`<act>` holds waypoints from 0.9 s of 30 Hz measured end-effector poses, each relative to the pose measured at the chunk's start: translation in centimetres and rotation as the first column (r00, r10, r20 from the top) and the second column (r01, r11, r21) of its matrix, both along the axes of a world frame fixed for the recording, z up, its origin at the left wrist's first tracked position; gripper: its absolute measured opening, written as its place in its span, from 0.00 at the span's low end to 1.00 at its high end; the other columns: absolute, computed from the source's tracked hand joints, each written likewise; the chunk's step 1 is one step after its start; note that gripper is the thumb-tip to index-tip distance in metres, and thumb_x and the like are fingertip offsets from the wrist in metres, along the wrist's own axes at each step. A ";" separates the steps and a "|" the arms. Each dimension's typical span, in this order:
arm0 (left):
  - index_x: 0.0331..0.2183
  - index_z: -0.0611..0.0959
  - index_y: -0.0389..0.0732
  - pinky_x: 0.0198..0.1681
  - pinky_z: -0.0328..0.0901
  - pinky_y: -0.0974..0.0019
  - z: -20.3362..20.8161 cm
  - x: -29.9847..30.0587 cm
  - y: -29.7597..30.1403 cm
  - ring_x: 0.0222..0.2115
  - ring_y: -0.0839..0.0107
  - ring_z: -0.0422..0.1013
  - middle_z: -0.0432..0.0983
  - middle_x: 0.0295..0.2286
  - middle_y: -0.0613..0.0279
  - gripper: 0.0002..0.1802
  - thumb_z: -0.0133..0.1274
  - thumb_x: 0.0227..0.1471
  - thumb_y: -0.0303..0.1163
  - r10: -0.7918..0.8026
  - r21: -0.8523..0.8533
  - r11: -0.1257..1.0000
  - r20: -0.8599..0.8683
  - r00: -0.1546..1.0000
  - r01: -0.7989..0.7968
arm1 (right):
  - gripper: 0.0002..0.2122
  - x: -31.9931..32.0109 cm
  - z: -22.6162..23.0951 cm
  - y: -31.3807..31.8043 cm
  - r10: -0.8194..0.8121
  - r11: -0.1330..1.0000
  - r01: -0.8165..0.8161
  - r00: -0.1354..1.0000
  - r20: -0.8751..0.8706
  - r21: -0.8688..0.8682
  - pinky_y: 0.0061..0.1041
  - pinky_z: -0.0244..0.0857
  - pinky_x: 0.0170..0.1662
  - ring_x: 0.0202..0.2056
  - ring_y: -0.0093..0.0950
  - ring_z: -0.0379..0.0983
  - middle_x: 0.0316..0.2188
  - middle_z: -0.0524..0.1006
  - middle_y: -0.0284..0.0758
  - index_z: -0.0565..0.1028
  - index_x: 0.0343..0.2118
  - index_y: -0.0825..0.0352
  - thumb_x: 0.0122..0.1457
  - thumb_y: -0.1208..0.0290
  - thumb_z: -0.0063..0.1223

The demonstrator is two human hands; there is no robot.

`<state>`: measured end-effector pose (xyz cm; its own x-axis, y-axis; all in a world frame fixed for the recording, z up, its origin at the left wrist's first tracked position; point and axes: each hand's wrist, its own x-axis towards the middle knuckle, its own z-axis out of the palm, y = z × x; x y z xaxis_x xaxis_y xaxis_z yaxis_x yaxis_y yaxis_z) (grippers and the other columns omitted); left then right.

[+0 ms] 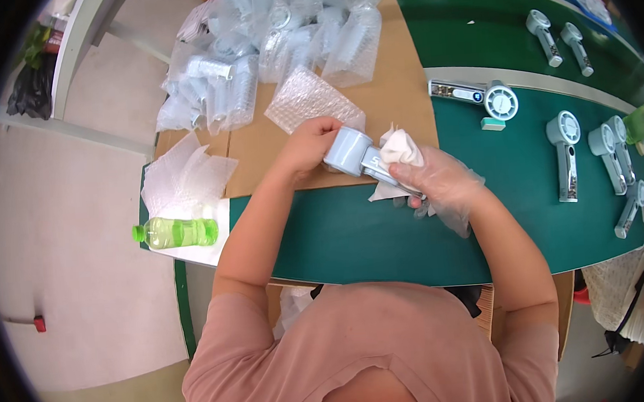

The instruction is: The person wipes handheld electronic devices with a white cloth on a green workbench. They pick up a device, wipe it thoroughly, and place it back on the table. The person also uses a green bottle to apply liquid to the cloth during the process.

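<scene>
A light blue handheld fan [348, 152] is held in front of me over the near edge of the cardboard. My left hand [311, 144] is closed at the left side of its round head. My right hand [439, 179], in a clear plastic glove, grips the handle together with a crumpled white cloth [400, 149]. Just beyond my left hand lies a bubble wrap pouch [313, 100] on the cardboard. Part of the handle is covered by the cloth and my right fingers.
Many bubble-wrapped fans [290, 41] are piled on the cardboard sheet [411, 85]. Flat pouches [188, 176] and a green bottle [180, 232] lie at the left. Several unwrapped fans [566, 153] rest on the green table [515, 219] at the right, near a small teal-and-white block [493, 123].
</scene>
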<state>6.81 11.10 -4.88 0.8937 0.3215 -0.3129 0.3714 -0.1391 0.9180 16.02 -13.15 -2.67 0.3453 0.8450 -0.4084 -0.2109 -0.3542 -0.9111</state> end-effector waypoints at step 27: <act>0.29 0.76 0.42 0.22 0.56 0.77 2.3 -0.6 0.7 0.20 0.83 0.60 0.67 0.21 0.73 0.06 0.49 0.56 0.33 -0.058 0.023 0.998 -0.078 0.995 0.060 | 0.17 0.8 1.1 -0.9 -0.261 0.954 0.274 0.959 -0.115 0.121 0.18 0.63 0.22 0.19 0.17 0.64 0.27 0.73 0.32 0.70 0.42 0.68 0.59 0.57 0.51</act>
